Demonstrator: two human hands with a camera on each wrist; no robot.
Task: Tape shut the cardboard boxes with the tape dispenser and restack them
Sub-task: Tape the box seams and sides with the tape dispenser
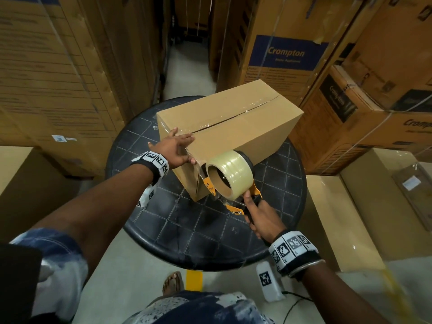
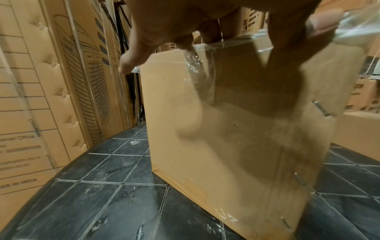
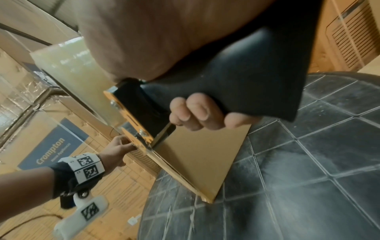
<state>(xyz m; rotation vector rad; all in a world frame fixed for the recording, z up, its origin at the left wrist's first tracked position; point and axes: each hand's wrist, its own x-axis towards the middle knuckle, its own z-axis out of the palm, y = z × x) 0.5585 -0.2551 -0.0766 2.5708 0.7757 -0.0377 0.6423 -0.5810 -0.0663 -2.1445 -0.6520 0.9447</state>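
Head view: tape dispenser in right grip, seemingly.

A round dark counter with a scored grid top stands on a pale floor. Tall stacks of strapped printed cartons rise left and right, some marked Crompton, with a narrow aisle between

Box underside, far end hidden

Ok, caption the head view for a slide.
Left hand presses tape onto cardboard box; right hand holds tape dispenser.
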